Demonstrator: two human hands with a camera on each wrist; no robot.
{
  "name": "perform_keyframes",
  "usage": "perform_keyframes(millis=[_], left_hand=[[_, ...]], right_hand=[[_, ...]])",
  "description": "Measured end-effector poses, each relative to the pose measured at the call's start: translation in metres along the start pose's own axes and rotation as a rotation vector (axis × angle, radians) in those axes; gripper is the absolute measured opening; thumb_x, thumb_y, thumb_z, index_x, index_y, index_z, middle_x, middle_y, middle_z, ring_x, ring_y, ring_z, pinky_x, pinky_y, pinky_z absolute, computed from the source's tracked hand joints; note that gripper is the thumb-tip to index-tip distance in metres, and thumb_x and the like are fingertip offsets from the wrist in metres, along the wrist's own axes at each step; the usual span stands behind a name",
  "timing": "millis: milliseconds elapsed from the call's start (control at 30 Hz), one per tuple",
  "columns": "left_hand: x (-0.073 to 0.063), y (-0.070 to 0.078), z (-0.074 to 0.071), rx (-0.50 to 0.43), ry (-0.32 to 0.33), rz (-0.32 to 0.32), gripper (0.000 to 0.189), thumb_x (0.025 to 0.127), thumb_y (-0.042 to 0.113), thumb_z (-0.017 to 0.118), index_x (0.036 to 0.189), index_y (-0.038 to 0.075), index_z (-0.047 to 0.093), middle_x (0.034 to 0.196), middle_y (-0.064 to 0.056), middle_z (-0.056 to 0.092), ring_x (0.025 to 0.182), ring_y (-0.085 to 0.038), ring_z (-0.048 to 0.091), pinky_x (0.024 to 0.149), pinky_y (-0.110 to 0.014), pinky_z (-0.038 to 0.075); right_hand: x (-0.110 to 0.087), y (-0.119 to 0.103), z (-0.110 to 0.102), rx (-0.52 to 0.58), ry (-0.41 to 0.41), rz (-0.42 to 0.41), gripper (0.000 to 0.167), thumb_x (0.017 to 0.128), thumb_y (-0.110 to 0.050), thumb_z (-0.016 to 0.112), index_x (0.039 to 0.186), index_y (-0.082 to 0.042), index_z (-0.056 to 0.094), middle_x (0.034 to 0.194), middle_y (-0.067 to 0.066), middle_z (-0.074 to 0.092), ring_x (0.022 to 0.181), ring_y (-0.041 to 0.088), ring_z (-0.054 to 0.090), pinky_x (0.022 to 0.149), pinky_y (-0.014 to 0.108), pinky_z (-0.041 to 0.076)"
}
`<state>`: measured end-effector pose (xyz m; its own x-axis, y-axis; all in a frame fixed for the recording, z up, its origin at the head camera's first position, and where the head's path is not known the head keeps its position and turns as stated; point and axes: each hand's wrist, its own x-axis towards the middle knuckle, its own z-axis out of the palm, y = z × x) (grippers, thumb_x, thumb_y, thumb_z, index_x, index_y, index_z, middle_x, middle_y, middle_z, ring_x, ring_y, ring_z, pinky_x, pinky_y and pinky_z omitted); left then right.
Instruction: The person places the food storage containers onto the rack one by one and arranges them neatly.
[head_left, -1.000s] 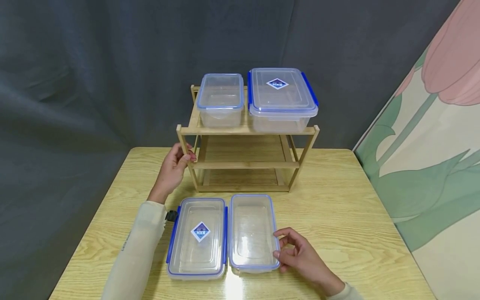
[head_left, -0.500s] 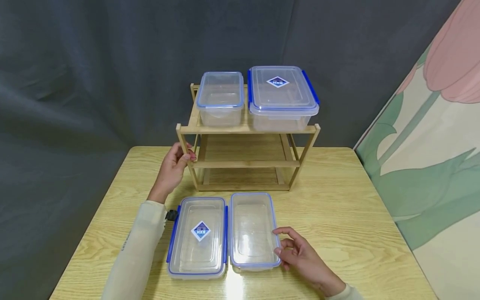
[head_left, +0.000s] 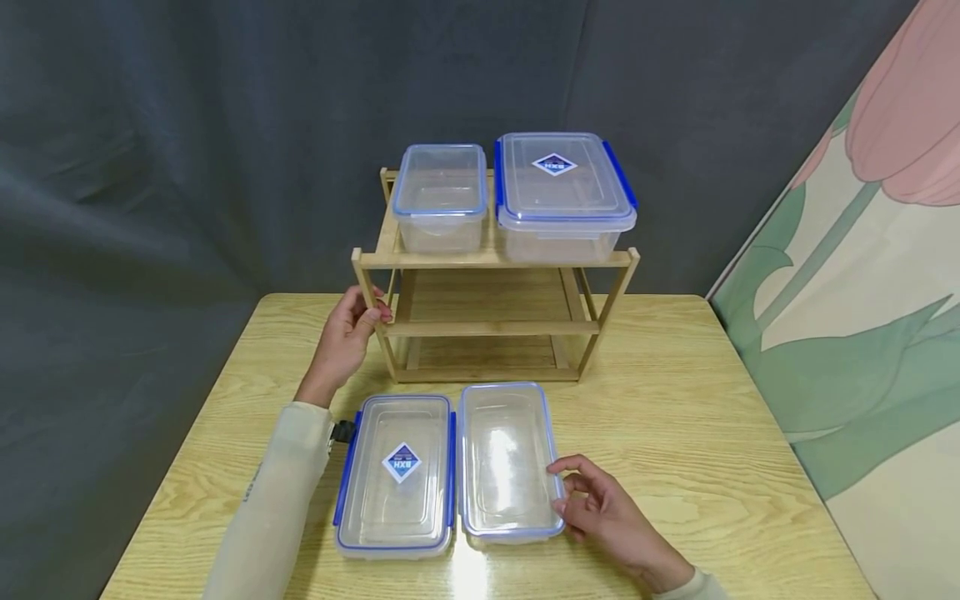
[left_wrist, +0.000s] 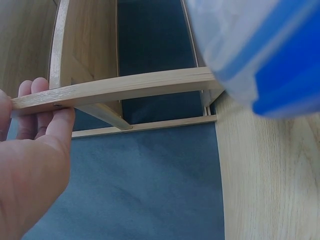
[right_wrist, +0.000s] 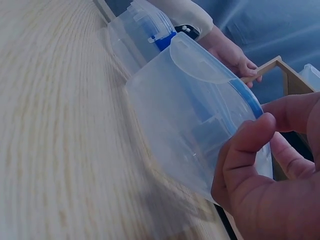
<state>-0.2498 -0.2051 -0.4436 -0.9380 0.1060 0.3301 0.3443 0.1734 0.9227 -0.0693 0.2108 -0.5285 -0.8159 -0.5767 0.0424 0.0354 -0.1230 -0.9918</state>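
Rt clr box [head_left: 504, 458], long axis twd rack [head_left: 491, 330] — R hand [head_left: 611, 518] pinched on rim [right_wrist: 248, 97], L hand [head_left: 342, 340] clamped round post [head_left: 386, 352]

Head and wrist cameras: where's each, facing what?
Head: worn on head, facing forward and down at the rack; left hand, right hand and sleeves show.
Left wrist: on that wrist, facing the rack; left hand shows.
Right wrist: on that wrist, facing the held container; both hands show.
Shared by head and right wrist: held container, rack, both hands.
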Motion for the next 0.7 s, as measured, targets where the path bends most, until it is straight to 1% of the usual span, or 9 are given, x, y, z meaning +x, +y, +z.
perform_keyframes(millis=[167,367,433,533,700], left_hand=[[0.0,0.0,0.0,0.005,-0.006,0.002,0.031,0.114,0.013,0.045,0.14,-0.004,0.049,0.119,-0.025,0.062,0.105,-0.013,0.064,0.096,-0.021,0.054],[-0.001,0.0,0.0,0.005,-0.003,0.008,0.032,0.114,0.012,0.044,0.14,-0.007,0.046,0.118,-0.025,0.062,0.105,-0.014,0.064,0.096,-0.019,0.054],[-0.001,0.0,0.0,0.005,-0.002,0.008,0.033,0.114,0.012,0.044,0.14,-0.007,0.046,0.117,-0.024,0.062,0.105,-0.013,0.064,0.097,-0.02,0.054],[-0.001,0.0,0.0,0.003,0.0,0.005,0.032,0.114,0.012,0.044,0.14,-0.007,0.046,0.118,-0.025,0.062,0.105,-0.012,0.064,0.097,-0.02,0.055],[-0.001,0.0,0.0,-0.001,-0.004,0.001,0.031,0.114,0.012,0.044,0.14,-0.005,0.048,0.119,-0.024,0.062,0.106,-0.013,0.065,0.098,-0.021,0.055]], right_hand=[[0.0,-0.001,0.0,-0.005,0.009,-0.009,0.044,0.103,0.006,0.056,0.143,0.011,0.038,0.101,0.001,0.053,0.065,-0.002,0.053,0.055,0.021,0.048],[0.001,-0.005,0.001,0.015,0.017,-0.022,0.046,0.102,0.008,0.056,0.145,0.009,0.038,0.102,0.003,0.052,0.065,-0.002,0.051,0.053,0.023,0.046],[0.002,-0.007,0.001,0.019,0.02,-0.03,0.047,0.102,0.009,0.056,0.145,0.009,0.038,0.101,0.002,0.052,0.065,-0.001,0.05,0.051,0.026,0.043],[0.003,-0.01,0.002,0.022,0.031,-0.04,0.046,0.102,0.009,0.056,0.144,0.009,0.04,0.1,0.002,0.053,0.064,0.001,0.048,0.048,0.033,0.037],[0.004,-0.013,0.004,0.034,0.051,-0.031,0.045,0.101,0.01,0.057,0.144,0.006,0.043,0.098,0.0,0.053,0.064,0.0,0.049,0.048,0.041,0.03]])
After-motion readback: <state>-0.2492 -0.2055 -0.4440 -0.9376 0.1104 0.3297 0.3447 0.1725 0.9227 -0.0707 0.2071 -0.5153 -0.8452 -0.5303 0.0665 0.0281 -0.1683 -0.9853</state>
